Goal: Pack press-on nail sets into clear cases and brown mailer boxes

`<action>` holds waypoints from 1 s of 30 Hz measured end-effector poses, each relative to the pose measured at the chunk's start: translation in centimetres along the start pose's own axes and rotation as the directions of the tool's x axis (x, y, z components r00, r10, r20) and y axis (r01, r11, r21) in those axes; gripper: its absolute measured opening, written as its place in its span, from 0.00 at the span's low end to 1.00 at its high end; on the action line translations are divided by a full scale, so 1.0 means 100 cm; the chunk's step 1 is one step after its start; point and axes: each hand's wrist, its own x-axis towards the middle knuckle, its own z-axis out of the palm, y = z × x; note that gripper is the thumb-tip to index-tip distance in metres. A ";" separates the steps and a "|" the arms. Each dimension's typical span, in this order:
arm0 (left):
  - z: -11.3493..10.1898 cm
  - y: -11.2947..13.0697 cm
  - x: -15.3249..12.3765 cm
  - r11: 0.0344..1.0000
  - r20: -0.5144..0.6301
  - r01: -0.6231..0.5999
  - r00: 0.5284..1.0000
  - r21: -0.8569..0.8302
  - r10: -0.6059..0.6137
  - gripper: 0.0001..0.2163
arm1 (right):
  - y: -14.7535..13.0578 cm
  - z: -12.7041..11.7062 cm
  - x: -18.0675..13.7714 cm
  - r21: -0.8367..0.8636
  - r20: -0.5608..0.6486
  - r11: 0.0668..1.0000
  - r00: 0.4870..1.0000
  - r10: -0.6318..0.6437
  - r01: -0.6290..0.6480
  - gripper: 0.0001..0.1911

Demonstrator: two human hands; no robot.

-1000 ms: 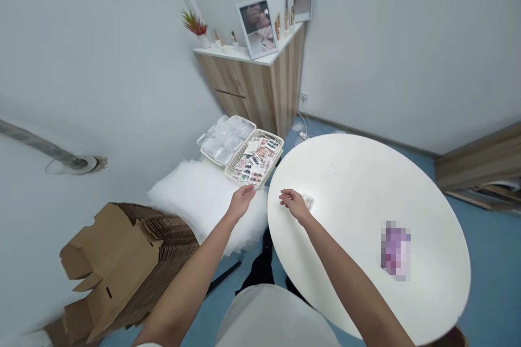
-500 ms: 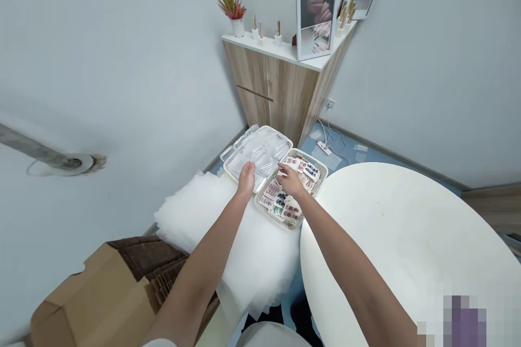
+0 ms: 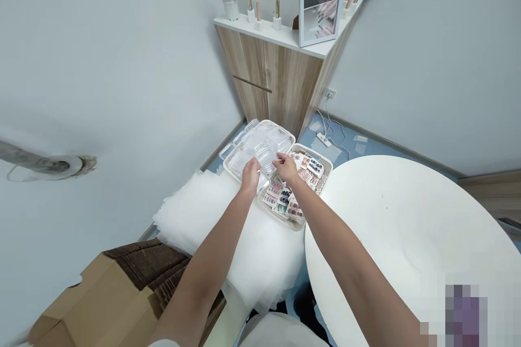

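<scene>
My left hand (image 3: 251, 174) is at the near edge of a white basket (image 3: 232, 173) filled with clear plastic boxes (image 3: 264, 143). Its fingers are curled, and what they hold is hidden among the see-through plastic. Just to the right, my right hand (image 3: 287, 168) has its fingertips pinched together, pointing toward my left hand. It hovers over the inner side of a second white basket (image 3: 295, 225). Cards of press-on nails (image 3: 315, 166) in several colours lie in that basket, partly covered by my right hand and forearm.
White foam sheets (image 3: 195, 200) are piled under the baskets. A round white table (image 3: 407, 217) stands at right, an open cardboard box (image 3: 93, 298) at lower left. Behind is a wooden cabinet (image 3: 285, 76) with polish bottles, a plant and picture frames. A power strip (image 3: 323, 139) lies on the floor.
My right hand has moved from above the nail cards leftward, closer to my left hand, and its fingers have drawn together. My left hand has turned slightly inward. The view has shifted a little.
</scene>
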 end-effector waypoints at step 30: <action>0.131 -0.173 -0.367 0.909 0.700 0.280 0.580 0.310 -0.417 0.12 | 0.149 -0.316 -0.414 0.026 -0.203 0.990 0.971 -0.128 0.136 0.25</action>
